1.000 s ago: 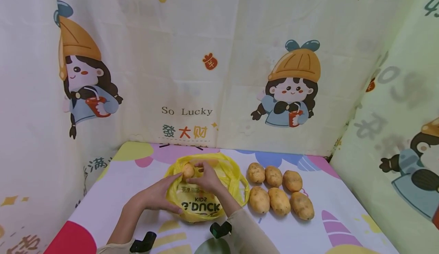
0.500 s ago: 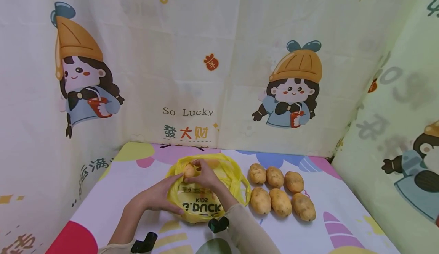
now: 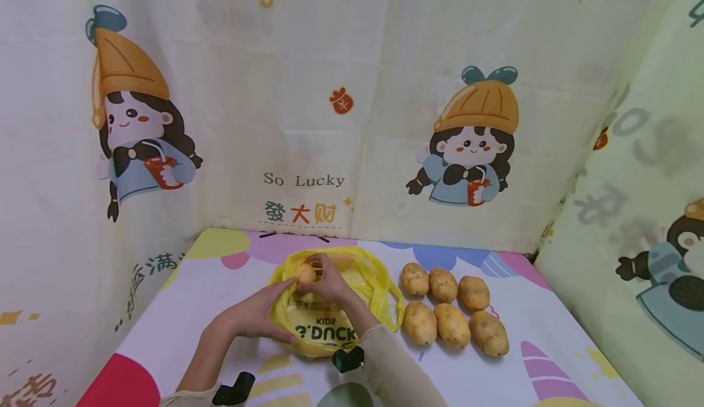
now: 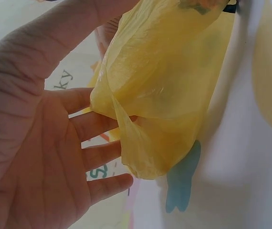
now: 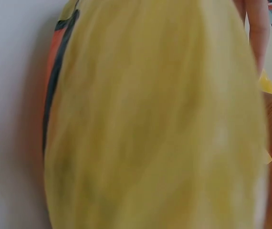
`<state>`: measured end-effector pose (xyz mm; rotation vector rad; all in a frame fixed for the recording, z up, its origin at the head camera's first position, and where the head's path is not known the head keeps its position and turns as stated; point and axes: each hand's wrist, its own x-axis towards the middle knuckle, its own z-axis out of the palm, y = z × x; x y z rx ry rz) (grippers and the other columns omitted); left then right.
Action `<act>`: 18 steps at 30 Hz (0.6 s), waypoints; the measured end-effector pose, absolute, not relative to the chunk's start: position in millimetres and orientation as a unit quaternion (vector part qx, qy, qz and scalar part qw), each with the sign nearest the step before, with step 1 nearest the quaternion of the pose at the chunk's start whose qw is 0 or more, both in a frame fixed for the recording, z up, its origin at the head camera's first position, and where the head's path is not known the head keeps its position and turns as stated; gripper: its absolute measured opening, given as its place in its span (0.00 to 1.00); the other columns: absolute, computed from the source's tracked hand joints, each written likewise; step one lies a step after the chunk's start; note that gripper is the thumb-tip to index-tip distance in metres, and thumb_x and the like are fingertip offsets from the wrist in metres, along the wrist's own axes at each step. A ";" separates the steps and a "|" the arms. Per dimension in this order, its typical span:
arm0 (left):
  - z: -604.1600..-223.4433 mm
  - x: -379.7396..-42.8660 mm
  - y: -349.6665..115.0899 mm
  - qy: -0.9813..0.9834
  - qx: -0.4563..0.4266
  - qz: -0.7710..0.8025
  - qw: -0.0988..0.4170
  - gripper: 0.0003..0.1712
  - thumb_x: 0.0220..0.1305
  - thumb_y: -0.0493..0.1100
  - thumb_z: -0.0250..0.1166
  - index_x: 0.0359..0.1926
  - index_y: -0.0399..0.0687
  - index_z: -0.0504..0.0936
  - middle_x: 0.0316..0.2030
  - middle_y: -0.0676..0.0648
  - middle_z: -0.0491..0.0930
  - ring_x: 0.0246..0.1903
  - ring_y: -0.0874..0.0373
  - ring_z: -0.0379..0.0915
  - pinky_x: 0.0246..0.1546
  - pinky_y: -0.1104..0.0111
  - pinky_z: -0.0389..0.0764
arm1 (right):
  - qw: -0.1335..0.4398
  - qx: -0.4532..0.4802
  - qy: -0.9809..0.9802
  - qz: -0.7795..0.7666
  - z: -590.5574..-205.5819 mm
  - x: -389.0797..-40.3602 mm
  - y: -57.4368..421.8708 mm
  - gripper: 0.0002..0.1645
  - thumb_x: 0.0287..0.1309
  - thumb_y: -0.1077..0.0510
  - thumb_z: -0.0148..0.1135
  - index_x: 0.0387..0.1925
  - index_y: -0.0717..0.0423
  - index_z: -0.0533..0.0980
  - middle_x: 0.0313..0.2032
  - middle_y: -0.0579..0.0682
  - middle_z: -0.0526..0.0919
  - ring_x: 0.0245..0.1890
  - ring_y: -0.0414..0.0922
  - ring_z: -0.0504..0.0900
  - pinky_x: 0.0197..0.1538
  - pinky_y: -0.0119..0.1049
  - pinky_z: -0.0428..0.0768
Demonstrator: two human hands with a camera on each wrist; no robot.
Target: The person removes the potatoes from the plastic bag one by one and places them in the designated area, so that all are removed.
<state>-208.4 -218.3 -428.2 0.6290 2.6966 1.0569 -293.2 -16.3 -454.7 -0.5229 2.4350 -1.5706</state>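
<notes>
A yellow plastic bag [image 3: 385,275] with dark "DUCK" lettering lies with its mouth open on the table in the head view. At the far left inside its mouth is a potato [image 3: 305,273], pinched between the thumb and fingers of my right hand [image 3: 334,285]. My left hand [image 3: 254,314] spreads along the bag's left side, its straight fingers touching the film. In the left wrist view those fingers [image 4: 100,125] reach behind a loose fold of the bag [image 4: 160,95]. The bag fills most of the right wrist view and hides much of the right hand.
Several potatoes [image 3: 452,326] lie in two rows on the table right of the bag. A patterned cloth [image 3: 528,297] covers the table. Printed curtains [image 3: 374,150] stand close behind it and at both sides.
My right hand's fingers have drawn in closer on the potato. The left hand stays at the bag's side. The whole head view has shifted slightly.
</notes>
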 end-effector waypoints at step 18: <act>-428.4 -208.5 -218.4 0.906 0.217 0.353 0.092 0.70 0.45 0.62 0.83 0.78 0.37 0.55 0.74 0.33 0.62 0.73 0.34 0.56 0.69 0.38 0.61 | 0.075 -0.168 0.815 -0.550 -462.2 -292.2 -20.2 0.30 0.56 0.62 0.75 0.56 0.58 0.69 0.56 0.55 0.74 0.50 0.50 0.78 0.47 0.40 0.81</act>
